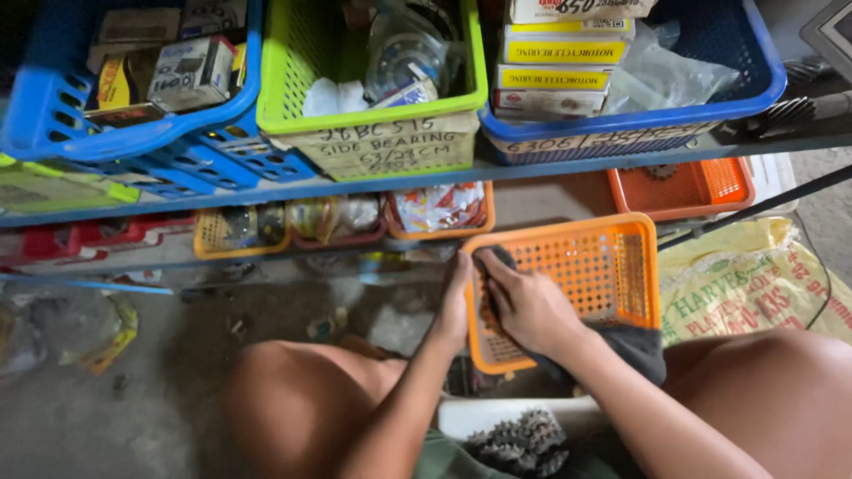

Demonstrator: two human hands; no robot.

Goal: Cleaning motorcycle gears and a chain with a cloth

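An empty orange plastic basket (612,266) is tilted on its side in front of me, between my bare knees. My left hand (456,302) grips its left rim from outside. My right hand (525,306) is inside the basket, pressing a dark grey cloth (635,348) against the perforated wall; the cloth's end hangs over the basket's lower rim. Below my arms lies a white tray (461,415) holding several dark metal sprockets (524,439).
A metal shelf (444,177) above carries a blue basket (124,124) of boxed parts, a green basket (373,98) and another blue basket (710,106) with stacked boxes. Small orange baskets (692,191) sit on a lower shelf. A yellow sack (754,284) lies right. Debris litters the concrete floor.
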